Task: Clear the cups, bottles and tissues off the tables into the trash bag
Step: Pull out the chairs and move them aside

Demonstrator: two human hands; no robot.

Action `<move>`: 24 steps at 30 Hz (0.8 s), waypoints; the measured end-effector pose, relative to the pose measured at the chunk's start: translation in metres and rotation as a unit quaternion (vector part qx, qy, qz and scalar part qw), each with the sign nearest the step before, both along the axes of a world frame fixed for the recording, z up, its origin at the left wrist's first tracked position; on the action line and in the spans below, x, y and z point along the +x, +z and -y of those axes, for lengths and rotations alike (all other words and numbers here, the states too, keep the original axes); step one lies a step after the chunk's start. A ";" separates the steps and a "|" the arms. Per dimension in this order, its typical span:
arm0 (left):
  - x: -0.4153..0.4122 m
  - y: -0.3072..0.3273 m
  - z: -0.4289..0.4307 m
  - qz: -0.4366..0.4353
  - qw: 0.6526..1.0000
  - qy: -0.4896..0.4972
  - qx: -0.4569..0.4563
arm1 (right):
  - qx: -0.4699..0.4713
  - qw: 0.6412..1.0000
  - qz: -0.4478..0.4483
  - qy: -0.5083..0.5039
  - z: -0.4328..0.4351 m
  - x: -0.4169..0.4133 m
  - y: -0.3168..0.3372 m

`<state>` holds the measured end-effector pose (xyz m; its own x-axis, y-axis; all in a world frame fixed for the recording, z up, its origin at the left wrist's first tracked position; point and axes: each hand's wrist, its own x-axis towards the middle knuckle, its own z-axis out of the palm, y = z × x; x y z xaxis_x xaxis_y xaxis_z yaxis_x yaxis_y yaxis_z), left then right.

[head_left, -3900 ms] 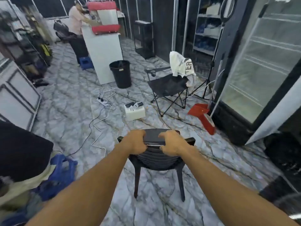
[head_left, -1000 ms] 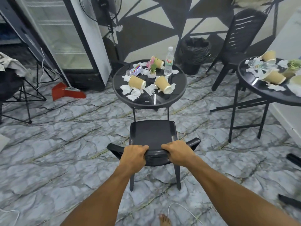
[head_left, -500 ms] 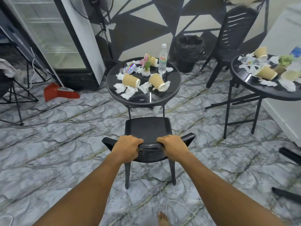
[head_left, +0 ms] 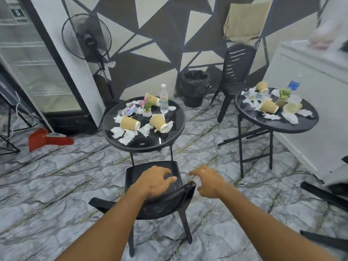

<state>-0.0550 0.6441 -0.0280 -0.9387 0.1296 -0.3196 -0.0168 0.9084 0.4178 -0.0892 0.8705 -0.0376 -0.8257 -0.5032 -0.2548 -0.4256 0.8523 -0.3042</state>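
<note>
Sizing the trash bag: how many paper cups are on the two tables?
6. Left table: front-left cup, front-right cup, back cup. Right table: rear cup, middle cup, right-hand cup. Clutter may hide more.

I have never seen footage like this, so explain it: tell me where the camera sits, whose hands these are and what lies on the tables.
There is no machine here: one camera is worn on a person's head, looking forward and down, so both arms are that person's own. The left hand lies on the back of a black chair; blur hides whether it grips. The right hand hovers beside the chair, loosely curled, holding nothing. On the near round table lie three paper cups on their sides, crumpled tissues, an upright water bottle and a small potted plant. The table on the right carries similar litter. A bin lined with a black bag stands by the wall.
</note>
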 end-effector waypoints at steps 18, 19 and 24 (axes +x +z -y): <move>-0.254 0.018 -0.256 -0.049 0.992 -0.051 -0.102 | -0.020 0.993 0.012 -0.114 -0.234 -0.235 0.024; -0.265 0.019 -0.259 -0.049 0.992 -0.047 -0.105 | -0.025 0.993 0.014 -0.113 -0.237 -0.247 0.024; -0.329 0.008 -0.257 -0.057 0.992 -0.003 -0.108 | -0.021 0.996 0.025 -0.081 -0.241 -0.315 0.021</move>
<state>-0.3836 0.9012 -0.0202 -0.9696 0.0754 -0.2327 0.0252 0.9770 0.2116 -0.4045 1.1115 -0.0164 -0.8835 -0.3753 -0.2803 -0.2666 0.8949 -0.3580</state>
